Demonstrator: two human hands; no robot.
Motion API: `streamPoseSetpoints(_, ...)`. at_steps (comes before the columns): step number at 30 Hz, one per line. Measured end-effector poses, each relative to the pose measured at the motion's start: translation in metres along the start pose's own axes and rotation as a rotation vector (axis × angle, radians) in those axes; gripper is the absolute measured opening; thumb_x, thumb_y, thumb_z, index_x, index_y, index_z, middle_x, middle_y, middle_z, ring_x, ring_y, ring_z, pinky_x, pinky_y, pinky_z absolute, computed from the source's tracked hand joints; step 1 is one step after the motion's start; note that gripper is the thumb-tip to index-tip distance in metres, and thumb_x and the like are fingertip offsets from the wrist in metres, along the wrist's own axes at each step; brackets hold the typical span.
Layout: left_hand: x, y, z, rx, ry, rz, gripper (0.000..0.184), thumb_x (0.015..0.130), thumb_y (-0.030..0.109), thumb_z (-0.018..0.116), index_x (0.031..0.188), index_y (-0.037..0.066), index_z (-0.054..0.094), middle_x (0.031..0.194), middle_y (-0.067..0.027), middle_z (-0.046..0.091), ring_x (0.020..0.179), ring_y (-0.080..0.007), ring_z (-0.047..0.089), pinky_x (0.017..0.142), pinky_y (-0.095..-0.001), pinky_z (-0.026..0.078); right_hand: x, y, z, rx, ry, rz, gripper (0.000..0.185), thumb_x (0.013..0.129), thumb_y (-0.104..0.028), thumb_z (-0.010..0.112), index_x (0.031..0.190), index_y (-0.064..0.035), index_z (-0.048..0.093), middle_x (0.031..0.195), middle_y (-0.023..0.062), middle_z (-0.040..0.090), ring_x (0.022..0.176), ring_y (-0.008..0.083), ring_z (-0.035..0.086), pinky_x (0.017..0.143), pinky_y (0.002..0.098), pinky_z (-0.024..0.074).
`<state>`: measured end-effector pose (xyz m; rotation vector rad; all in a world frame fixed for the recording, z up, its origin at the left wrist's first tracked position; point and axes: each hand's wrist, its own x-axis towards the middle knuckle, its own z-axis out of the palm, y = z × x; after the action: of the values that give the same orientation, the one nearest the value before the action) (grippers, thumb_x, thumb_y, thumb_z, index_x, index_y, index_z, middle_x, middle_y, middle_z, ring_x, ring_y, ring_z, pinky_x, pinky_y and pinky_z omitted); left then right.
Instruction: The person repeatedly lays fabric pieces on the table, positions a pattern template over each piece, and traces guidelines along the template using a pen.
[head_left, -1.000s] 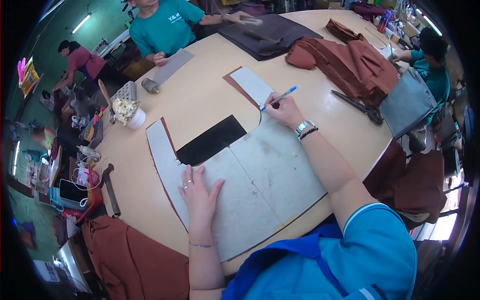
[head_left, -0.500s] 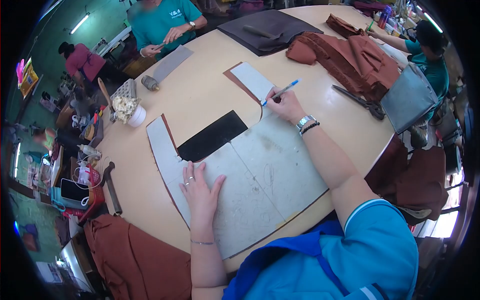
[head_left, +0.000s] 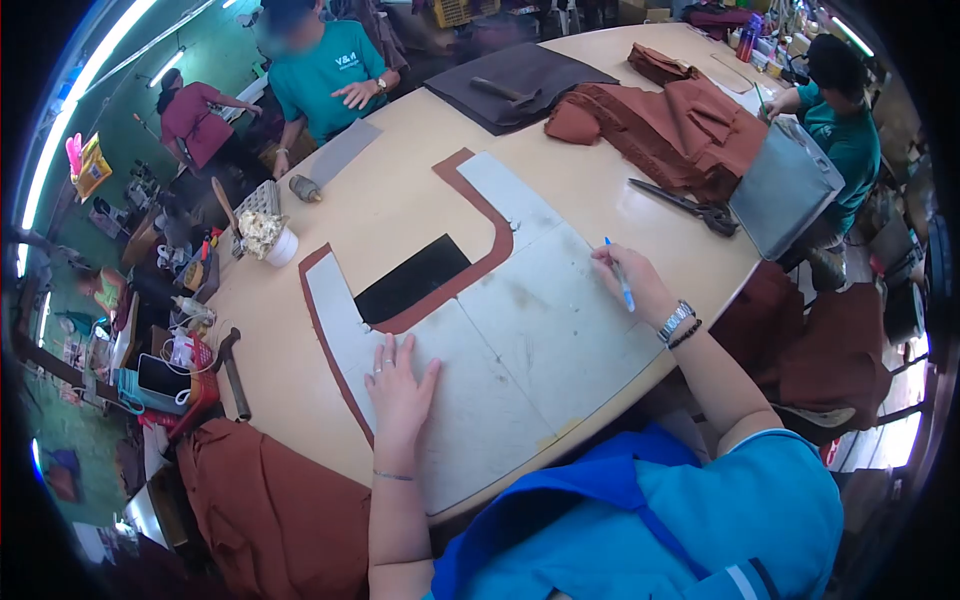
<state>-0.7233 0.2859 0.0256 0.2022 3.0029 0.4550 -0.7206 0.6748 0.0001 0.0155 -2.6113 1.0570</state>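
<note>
A large pale grey template (head_left: 530, 330) with a U-shaped cutout lies over a reddish-brown piece (head_left: 485, 262), whose border shows along the cutout and the left edge. My left hand (head_left: 402, 388) rests on the template's left part, fingers spread. At its right edge, my right hand (head_left: 632, 280) is closed on a blue-and-white pen (head_left: 621, 274). Inside the cutout is a black rectangle (head_left: 415, 278).
Scissors (head_left: 685, 205), brown cloth (head_left: 680, 130), a dark sheet stack (head_left: 510, 85) and a grey case (head_left: 787, 190) lie rightward and behind. A hammer (head_left: 234, 375) and white cup (head_left: 280, 247) are left. Co-workers stand beyond the table; another is at the right.
The template has shifted towards me, exposing more of the brown border at the cutout. My right hand moved with the pen from the cutout's corner to the right edge.
</note>
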Motion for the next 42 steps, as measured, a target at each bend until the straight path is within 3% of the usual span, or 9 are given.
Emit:
streamPoseSetpoints(11, -0.038, -0.039, 0.011, 0.011, 0.147, -0.341, 0.106, 0.074, 0.06, 0.071, 0.153, 0.009, 0.022, 0.16, -0.015, 0.018, 0.148, -0.0317, 0.012, 0.115, -0.061, 0.01, 0.01, -0.013, -0.027, 0.752, -0.107, 0.481, 0.041, 0.086, -0.026, 0.073, 0.118, -0.0028, 0.061, 0.102, 0.0067, 0.067, 0.092, 0.0126, 0.062, 0.08, 0.0271, 0.0496)
streamPoseSetpoints(16, -0.026, -0.059, 0.027, -0.068, 0.208, -0.416, 0.089, 0.089, 0.058, 0.053, 0.154, 0.008, 0.018, 0.16, -0.0143, 0.017, 0.149, -0.0299, 0.011, 0.115, -0.0601, 0.009, 0.002, -0.028, -0.041, 0.566, -0.306, 0.234, 0.043, 0.088, -0.025, 0.07, 0.121, 0.0009, 0.059, 0.11, 0.0088, 0.066, 0.094, 0.0139, 0.061, 0.084, 0.0301, 0.0492)
streamPoseSetpoints(20, -0.017, -0.07, 0.035, -0.159, 0.24, -0.476, 0.077, 0.098, 0.056, 0.036, 0.154, 0.007, 0.017, 0.16, -0.0136, 0.017, 0.149, -0.0294, 0.011, 0.116, -0.0597, 0.009, 0.002, -0.02, -0.064, 0.194, 0.131, 0.213, 0.042, 0.09, -0.023, 0.069, 0.122, 0.0005, 0.057, 0.107, 0.0085, 0.066, 0.094, 0.0127, 0.061, 0.081, 0.0317, 0.0503)
streamPoseSetpoints(23, -0.018, -0.063, 0.033, -0.011, 0.249, -0.55, 0.078, 0.098, 0.059, 0.033, 0.154, 0.007, 0.017, 0.16, -0.0159, 0.017, 0.149, -0.0308, 0.012, 0.115, -0.0602, 0.012, 0.014, 0.009, -0.092, 0.819, 0.203, 0.203, 0.038, 0.09, -0.021, 0.069, 0.118, 0.0013, 0.057, 0.11, 0.0092, 0.065, 0.094, 0.0144, 0.061, 0.082, 0.0319, 0.0506)
streamPoseSetpoints(25, -0.022, -0.046, 0.02, 0.104, 0.197, -0.669, 0.077, 0.097, 0.059, 0.036, 0.153, 0.007, 0.02, 0.159, -0.0176, 0.018, 0.148, -0.0317, 0.012, 0.114, -0.0618, 0.015, 0.021, 0.029, -0.109, 0.715, 0.371, 0.303, 0.036, 0.09, -0.017, 0.069, 0.118, 0.0015, 0.054, 0.113, 0.0084, 0.063, 0.097, 0.0145, 0.059, 0.084, 0.03, 0.0496)
streamPoseSetpoints(28, -0.027, -0.03, 0.005, 0.137, 0.233, -0.649, 0.071, 0.096, 0.054, 0.045, 0.146, 0.005, 0.033, 0.155, -0.0204, 0.026, 0.143, -0.0366, 0.024, 0.111, -0.0597, 0.026, 0.028, 0.036, -0.106, -0.429, 1.008, -0.067, 0.057, 0.084, -0.012, 0.072, 0.132, 0.0023, 0.044, 0.118, 0.0179, 0.062, 0.104, 0.0296, 0.061, 0.093, 0.0369, 0.0473)
streamPoseSetpoints(35, -0.013, -0.063, 0.013, -0.511, 0.661, -0.125, 0.034, 0.097, 0.024, 0.056, 0.115, -0.004, 0.054, 0.108, -0.0199, 0.063, 0.104, -0.0333, 0.06, 0.091, -0.04, 0.047, 0.051, -0.013, -0.009, -0.049, 0.371, -0.41, 0.052, 0.081, -0.015, 0.076, 0.126, -0.0004, 0.054, 0.117, 0.0234, 0.063, 0.108, 0.0399, 0.06, 0.094, 0.0433, 0.0471)
streamPoseSetpoints(38, -0.019, -0.089, -0.027, -0.837, 0.661, -0.246, 0.035, 0.1, 0.024, 0.053, 0.118, -0.006, 0.051, 0.117, -0.0169, 0.061, 0.109, -0.0223, 0.057, 0.096, -0.0357, 0.044, 0.051, -0.021, 0.035, 0.085, 0.083, -0.271, 0.049, 0.083, -0.018, 0.075, 0.124, -0.0006, 0.056, 0.117, 0.0234, 0.063, 0.108, 0.0387, 0.06, 0.094, 0.0432, 0.0471)
streamPoseSetpoints(42, -0.079, -0.155, -0.105, -1.02, 1.004, -0.416, 0.05, 0.099, 0.026, 0.053, 0.137, -0.006, 0.042, 0.134, -0.0163, 0.053, 0.122, -0.024, 0.051, 0.106, -0.0358, 0.038, 0.038, -0.018, 0.05, -0.115, -0.077, -0.215, 0.042, 0.089, -0.021, 0.068, 0.124, -0.0006, 0.058, 0.119, 0.0233, 0.062, 0.112, 0.036, 0.058, 0.097, 0.0422, 0.0459)
